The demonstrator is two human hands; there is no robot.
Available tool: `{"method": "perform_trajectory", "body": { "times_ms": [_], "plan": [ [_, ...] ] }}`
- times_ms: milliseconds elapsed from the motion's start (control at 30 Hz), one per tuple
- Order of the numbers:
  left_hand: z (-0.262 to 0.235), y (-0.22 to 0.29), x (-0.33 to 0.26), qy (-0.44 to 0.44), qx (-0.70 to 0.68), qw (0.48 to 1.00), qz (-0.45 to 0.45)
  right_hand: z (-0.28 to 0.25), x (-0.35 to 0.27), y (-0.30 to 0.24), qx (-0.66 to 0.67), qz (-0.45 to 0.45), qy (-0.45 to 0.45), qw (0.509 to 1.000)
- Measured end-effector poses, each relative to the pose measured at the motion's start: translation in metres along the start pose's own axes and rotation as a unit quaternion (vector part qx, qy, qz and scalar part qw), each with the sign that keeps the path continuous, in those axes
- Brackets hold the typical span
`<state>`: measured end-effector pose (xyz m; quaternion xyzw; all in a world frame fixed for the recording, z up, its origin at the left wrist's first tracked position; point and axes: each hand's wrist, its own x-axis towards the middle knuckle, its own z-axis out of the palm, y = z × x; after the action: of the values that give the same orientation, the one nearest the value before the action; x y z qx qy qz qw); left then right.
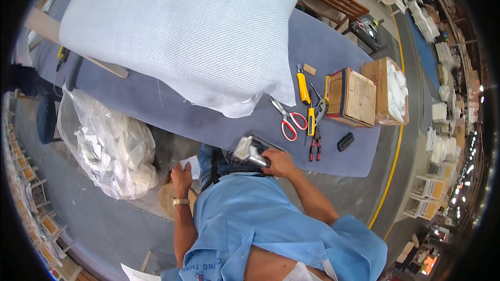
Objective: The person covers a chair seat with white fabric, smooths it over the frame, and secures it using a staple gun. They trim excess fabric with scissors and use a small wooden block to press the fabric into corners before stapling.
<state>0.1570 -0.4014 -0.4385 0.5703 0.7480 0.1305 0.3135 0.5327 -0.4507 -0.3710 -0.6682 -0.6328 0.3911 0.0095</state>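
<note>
My right hand [279, 162] grips a grey and black power tool [250, 151] at the near edge of the blue-grey table [208, 119]. My left hand [181, 176] hangs down at my side above a round wooden stool [167, 199], next to a small white piece [191, 166]; whether it holds that piece I cannot tell. A large pale blue woven cushion [182, 31] covers much of the table beyond the tool.
Red-handled scissors [289, 119], yellow utility knives [303, 87], red-handled pliers [315, 148], a small black block [345, 141] and two cardboard boxes [359, 98] lie at the table's right. A clear plastic bag of white scraps [112, 148] sits on the floor at left. A yellow floor line [390, 177] runs at right.
</note>
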Motion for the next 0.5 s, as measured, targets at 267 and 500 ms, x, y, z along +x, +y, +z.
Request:
{"method": "perform_trajectory", "body": {
  "times_ms": [267, 500],
  "plan": [
    [-0.020, 0.049, 0.048, 0.015, -0.110, 0.990, 0.085, -0.001, 0.060, 0.033, 0.048, 0.052, 0.273, 0.959],
    [-0.021, -0.026, 0.070, 0.030, -0.167, 0.980, -0.100, -0.102, 0.099, -0.060, 0.448, 0.023, 0.385, 0.806]
  ]
}}
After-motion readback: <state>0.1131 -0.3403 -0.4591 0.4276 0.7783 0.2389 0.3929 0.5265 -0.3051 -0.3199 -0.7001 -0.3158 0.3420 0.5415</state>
